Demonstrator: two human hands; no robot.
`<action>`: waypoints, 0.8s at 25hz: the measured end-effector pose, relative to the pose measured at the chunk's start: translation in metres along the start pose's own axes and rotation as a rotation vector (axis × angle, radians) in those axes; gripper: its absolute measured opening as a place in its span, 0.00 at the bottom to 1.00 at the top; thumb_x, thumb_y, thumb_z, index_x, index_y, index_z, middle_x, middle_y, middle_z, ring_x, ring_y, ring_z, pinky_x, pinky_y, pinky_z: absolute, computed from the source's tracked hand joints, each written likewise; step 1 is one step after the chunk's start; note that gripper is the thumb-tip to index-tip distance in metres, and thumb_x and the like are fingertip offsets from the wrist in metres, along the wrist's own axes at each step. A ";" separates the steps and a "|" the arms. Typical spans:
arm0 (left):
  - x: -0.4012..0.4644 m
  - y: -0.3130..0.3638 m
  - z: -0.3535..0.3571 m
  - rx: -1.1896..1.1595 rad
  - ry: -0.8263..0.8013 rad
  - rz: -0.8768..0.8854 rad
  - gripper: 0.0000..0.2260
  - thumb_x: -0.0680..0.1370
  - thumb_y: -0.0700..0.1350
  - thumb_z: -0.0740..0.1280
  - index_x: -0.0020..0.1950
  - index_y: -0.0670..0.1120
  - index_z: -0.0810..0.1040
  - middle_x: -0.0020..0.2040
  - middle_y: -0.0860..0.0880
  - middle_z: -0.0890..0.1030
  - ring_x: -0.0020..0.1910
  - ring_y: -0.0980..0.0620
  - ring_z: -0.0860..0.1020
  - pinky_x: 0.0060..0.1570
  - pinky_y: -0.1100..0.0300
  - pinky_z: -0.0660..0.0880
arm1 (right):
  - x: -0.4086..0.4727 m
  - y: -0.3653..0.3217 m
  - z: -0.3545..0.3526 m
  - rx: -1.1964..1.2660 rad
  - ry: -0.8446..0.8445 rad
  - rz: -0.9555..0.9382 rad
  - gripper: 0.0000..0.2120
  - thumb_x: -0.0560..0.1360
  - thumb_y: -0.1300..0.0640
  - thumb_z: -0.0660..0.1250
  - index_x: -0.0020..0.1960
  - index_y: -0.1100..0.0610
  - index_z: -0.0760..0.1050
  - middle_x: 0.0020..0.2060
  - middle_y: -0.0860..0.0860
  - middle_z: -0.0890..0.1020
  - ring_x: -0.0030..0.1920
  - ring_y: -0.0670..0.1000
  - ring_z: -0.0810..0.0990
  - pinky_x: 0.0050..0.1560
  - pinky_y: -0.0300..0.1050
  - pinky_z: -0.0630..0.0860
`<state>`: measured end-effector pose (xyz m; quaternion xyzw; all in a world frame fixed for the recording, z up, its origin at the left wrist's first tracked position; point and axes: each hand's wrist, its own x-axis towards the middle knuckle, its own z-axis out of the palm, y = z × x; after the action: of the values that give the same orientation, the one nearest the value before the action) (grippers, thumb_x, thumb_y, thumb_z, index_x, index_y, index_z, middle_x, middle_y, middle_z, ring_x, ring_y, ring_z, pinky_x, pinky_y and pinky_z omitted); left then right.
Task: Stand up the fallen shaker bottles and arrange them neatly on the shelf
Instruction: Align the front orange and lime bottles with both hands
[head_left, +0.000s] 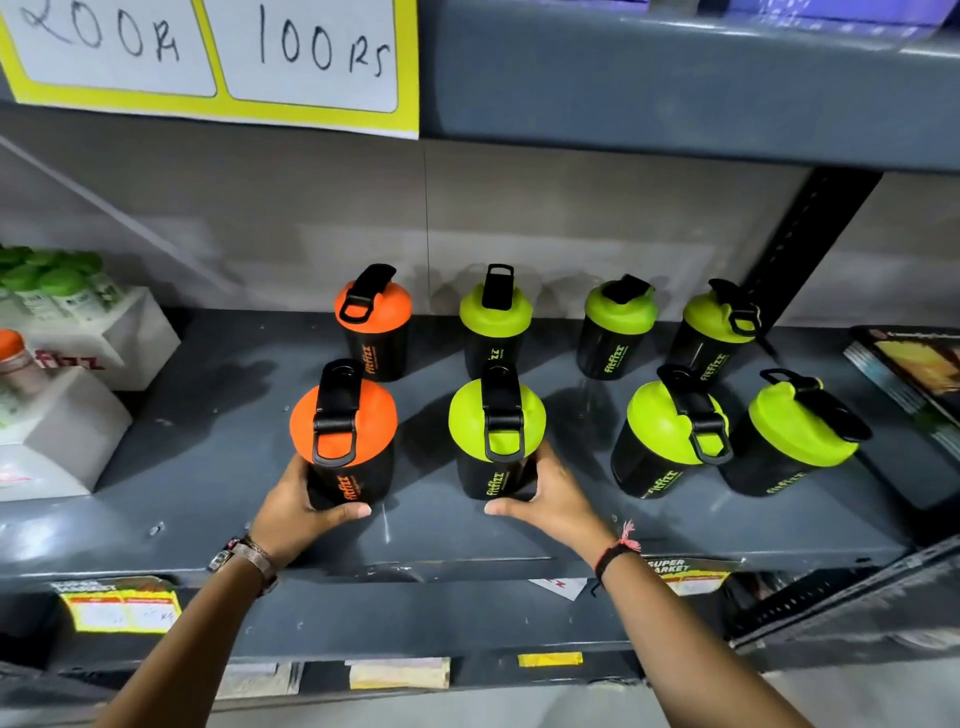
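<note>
Several black shaker bottles stand upright in two rows on the grey shelf. My left hand grips the base of the front orange-lidded shaker. My right hand grips the base of the front green-lidded shaker beside it. Behind them stand another orange-lidded shaker and a green-lidded shaker. To the right, two more green-lidded shakers stand in the back row, and two green-lidded shakers in the front row.
White boxes with small bottles sit at the shelf's left end. Flat packets lie at the right end, beside a dark upright post. An upper shelf with handwritten price signs hangs overhead. Price labels line the front edge.
</note>
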<state>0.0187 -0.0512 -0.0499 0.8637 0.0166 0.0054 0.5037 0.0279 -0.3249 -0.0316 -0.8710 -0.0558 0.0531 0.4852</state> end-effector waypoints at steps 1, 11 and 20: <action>-0.001 0.000 0.001 0.025 0.032 0.015 0.37 0.58 0.46 0.80 0.61 0.42 0.66 0.56 0.42 0.75 0.53 0.45 0.72 0.52 0.53 0.67 | 0.000 0.001 0.000 0.003 0.007 0.002 0.36 0.61 0.62 0.78 0.63 0.58 0.65 0.53 0.46 0.72 0.54 0.45 0.70 0.42 0.15 0.63; -0.003 -0.001 0.005 0.115 0.103 0.047 0.31 0.62 0.38 0.77 0.60 0.39 0.68 0.58 0.37 0.76 0.55 0.37 0.73 0.51 0.50 0.68 | 0.000 0.003 0.002 -0.032 0.025 -0.001 0.29 0.64 0.61 0.76 0.61 0.60 0.67 0.47 0.46 0.73 0.48 0.47 0.72 0.37 0.16 0.66; -0.005 -0.001 0.002 0.155 0.092 0.047 0.26 0.63 0.38 0.77 0.56 0.38 0.70 0.53 0.36 0.78 0.48 0.41 0.75 0.46 0.53 0.69 | 0.000 0.003 0.002 -0.026 0.015 -0.001 0.27 0.65 0.61 0.75 0.59 0.59 0.68 0.47 0.48 0.74 0.48 0.48 0.72 0.40 0.18 0.66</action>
<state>0.0140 -0.0527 -0.0515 0.8990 0.0197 0.0555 0.4339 0.0279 -0.3251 -0.0352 -0.8776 -0.0533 0.0456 0.4743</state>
